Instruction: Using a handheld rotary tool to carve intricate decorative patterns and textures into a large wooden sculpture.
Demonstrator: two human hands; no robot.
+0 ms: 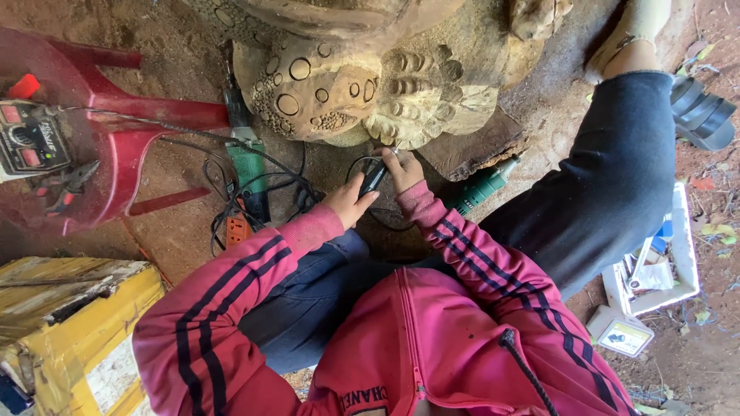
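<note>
Your left hand [351, 202] and right hand [405, 171] both close their fingers around a small black rotary carving tool [373, 178], held low against the base of the pale carved wooden sculpture [339, 92]. A green power tool [248, 166] lies on the dirt floor [177, 231] to your left.

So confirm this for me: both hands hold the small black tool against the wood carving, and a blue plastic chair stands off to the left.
Not quite: the head view shows the plastic chair is red, not blue. The rest holds: the left hand and right hand hold the small black tool against the wood carving.
</note>
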